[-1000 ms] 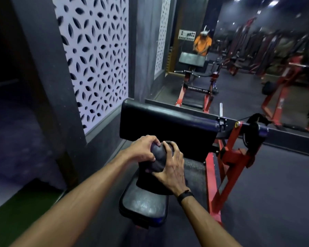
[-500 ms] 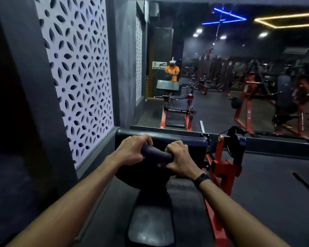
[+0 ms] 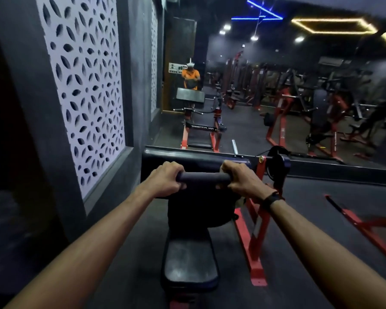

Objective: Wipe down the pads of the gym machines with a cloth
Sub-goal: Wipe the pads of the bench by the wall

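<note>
L hand (image 3: 165,179) curled round left end of dark cloth (image 3: 203,177), stretched taut above seat pad (image 3: 189,264). R hand (image 3: 243,179) w/ black wristband (image 3: 272,200) grips cloth's right end. Arm pad (image 3: 187,158) just behind cloth; red frame (image 3: 252,230) right of seat pad.

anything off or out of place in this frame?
Nothing damaged, spilled or askew stands out. Left hand and right hand each grip one end of a dark cloth, stretched taut between them in front of the long black pad. The seat pad below looks scuffed or dusty.
</note>
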